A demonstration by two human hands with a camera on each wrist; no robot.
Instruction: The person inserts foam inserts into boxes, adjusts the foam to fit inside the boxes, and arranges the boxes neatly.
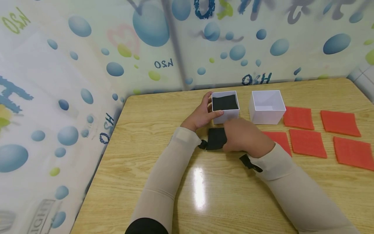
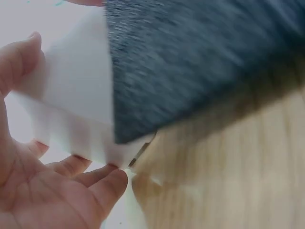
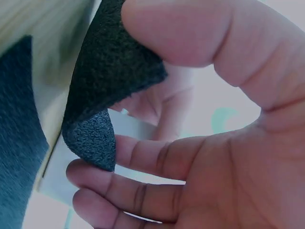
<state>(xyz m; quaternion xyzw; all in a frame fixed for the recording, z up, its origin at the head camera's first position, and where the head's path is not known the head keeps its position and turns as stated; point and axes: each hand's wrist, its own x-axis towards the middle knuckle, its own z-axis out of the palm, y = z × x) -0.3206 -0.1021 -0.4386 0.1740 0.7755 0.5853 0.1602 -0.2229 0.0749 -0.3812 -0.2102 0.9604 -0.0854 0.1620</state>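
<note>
- Pinching a curled black felt piece [image 3: 100,71], the right hand [image 1: 245,136] sits right of centre in the head frame; in the right wrist frame its thumb presses from above and its fingers lie below, at the felt's lower edge.
- Grasping a white square box [image 1: 226,116] just right of the head frame's centre, the left hand [image 1: 202,114] has its thumb on the near face and its other fingers along the left side.
- Filling much of that box's opening is a black felt sheet [image 1: 225,102].
- Showing below the box, beside the right hand, is a black felt square [image 1: 217,138]; whether it is the pinched piece or another one, I cannot tell.
- Crossing the upper right of the left wrist frame is a blurred dark felt sheet [image 2: 190,62], its corner pointing down in front of the box.
- Standing to the right of the first box, and apart from it, is an open-topped second white box [image 1: 266,116].
- Lying in the right part of the head frame are five red felt squares [image 1: 308,143], the leftmost partly hidden by the right arm.
- Spreading beneath everything is a wood-grain table [image 1: 122,175]; behind it, across the top, stands a wall covering [image 1: 193,42] with blue and green drops.
</note>
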